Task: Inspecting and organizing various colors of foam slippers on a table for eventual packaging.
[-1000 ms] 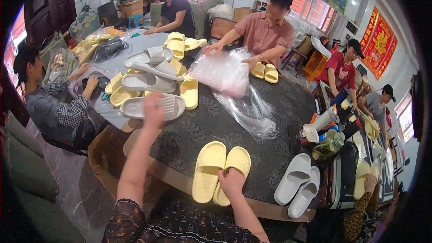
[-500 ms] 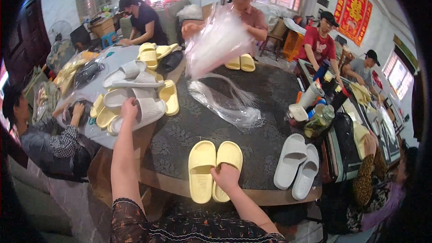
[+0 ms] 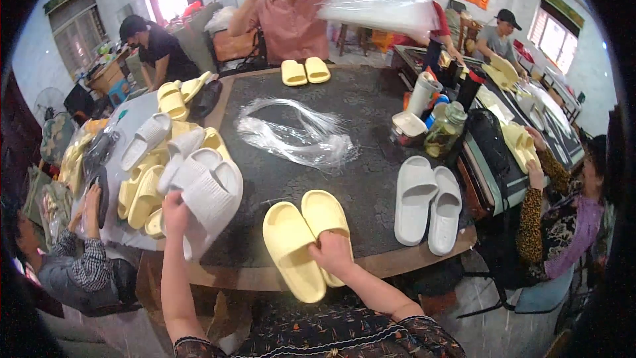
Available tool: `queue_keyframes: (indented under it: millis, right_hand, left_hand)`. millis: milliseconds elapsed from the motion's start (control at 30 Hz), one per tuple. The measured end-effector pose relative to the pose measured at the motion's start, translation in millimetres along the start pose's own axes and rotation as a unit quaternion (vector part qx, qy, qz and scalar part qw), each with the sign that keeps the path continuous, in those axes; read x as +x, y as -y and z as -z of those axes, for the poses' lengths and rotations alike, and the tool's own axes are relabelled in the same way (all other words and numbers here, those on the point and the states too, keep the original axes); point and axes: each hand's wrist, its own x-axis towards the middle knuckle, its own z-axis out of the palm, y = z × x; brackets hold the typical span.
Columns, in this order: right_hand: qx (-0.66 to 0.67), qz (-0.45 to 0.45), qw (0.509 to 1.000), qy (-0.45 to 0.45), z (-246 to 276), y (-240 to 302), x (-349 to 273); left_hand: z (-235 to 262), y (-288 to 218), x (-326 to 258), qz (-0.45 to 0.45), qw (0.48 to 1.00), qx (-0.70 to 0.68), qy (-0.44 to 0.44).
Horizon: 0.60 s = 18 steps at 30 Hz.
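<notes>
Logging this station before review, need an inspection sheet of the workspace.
Surface: dark table, wooden edge.
Job's things: pair of white slippers in left hand; yellow slipper pair under right hand.
Clutter: clear plastic bags, second white pair, slipper pile, jar and cups.
Grips: left shut on white slippers; right resting on yellow pair, closure unclear.
Cables: nothing seen.
Surroundings: other people seated around the table.

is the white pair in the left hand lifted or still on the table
Lifted: the left hand holds the white slippers tilted above the table edge.
</notes>
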Motion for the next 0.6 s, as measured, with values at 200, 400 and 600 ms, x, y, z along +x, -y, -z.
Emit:
queue_keyframes:
  millis: [200,400,600]
  right_hand:
    - [-0.078,-0.062,0.993,-0.058,97,-31,-4]
    - [-0.168,-0.162,0.946,-0.225,185,-119,25]
    - [-0.222,-0.204,0.928,-0.219,234,-188,45]
  left_hand:
    - [-16,-57,-81,0.143,0.966,-0.172,0.128]
    - [-77,-91,-141,0.200,0.932,-0.221,0.208]
    - [-128,-101,-160,0.149,0.929,-0.283,0.188]
